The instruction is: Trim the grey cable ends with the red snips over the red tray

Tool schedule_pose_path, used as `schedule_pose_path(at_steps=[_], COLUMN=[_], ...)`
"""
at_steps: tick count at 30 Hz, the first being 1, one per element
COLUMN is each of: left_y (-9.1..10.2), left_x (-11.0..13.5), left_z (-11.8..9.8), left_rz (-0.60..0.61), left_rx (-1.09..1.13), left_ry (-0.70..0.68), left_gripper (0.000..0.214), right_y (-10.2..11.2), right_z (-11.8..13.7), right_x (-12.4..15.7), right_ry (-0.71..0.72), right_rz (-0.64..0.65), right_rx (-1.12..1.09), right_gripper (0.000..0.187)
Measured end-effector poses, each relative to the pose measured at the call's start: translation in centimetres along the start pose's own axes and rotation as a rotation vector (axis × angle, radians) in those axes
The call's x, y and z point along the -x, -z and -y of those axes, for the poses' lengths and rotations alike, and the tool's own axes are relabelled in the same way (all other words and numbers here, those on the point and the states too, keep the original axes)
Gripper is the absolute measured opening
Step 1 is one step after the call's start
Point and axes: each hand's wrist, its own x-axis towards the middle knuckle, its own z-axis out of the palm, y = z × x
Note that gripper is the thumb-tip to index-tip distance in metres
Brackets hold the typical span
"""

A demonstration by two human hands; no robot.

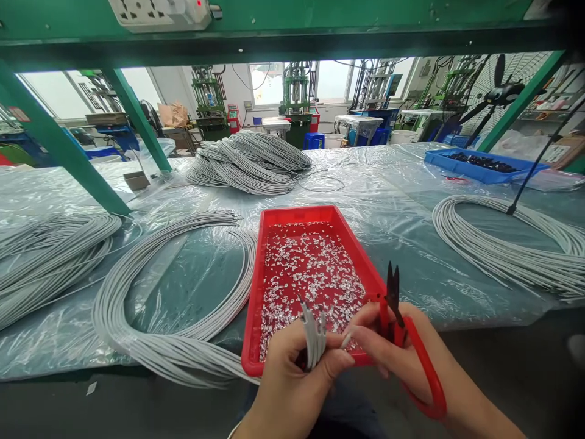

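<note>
My left hand (292, 378) grips a small bunch of grey cable ends (313, 332) that stick up over the near rim of a red tray (278, 244). My right hand (402, 353) holds red-handled snips (395, 305) with dark blades pointing up, just right of the cable ends. One right fingertip reaches toward the cables. The tray floor is covered with several small white insulation scraps (315, 268). The cables in my left hand run down and left into a big grey coil (150, 329) on the table.
More grey cable coils lie far left (46, 256), right (512, 250) and at the back middle (251, 161) of the plastic-covered table. A blue tray (479, 164) with dark parts stands at the back right. Green frame posts (59, 146) rise at left; a fan (503, 91) stands right.
</note>
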Motion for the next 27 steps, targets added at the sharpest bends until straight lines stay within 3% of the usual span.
schedule_pose_path(at_steps=[4,10,13,16,18,20,23,27], left_y=[0.2,-0.1,0.1,0.7,1.2,1.5,1.8,1.9], left_x=[0.0,-0.1,-0.2,-0.6,-1.0,-1.2,-1.4,-1.5], left_z=[-0.4,-0.5,-0.2,0.3,0.7,1.0,1.2,1.5], left_rz=[0.037,0.009,0.047,0.198,0.297,0.357,0.409,0.507], left_rx=[0.153,0.136,0.137,0.180,0.211,0.238,0.308,0.421], left_ry=[0.111,0.117,0.118,0.120,0.115,0.120,0.166,0.199], left_gripper=[0.020,0.018,0.017,0.024,0.028,0.030,0.027,0.024], right_y=[-0.3,-0.3,0.0,-0.6,-1.2,-1.5,-1.6,-2.0], right_z=[0.3,0.0,-1.0,-2.3,-3.0,-3.5,-3.6,-2.9], right_x=[-0.1,0.2,-0.4,-1.3,-1.7,-1.7,-1.3,-0.5], right_ry=[-0.066,-0.064,-0.047,-0.090,-0.128,-0.108,0.021,0.147], right_rz=[0.030,-0.022,0.155,0.347,0.399,0.399,0.347,0.326], right_rx=[-0.086,-0.194,-0.381,-0.640,-0.737,-0.778,-0.758,-0.705], right_gripper=[0.024,0.021,0.020,0.042,0.052,0.047,0.021,0.016])
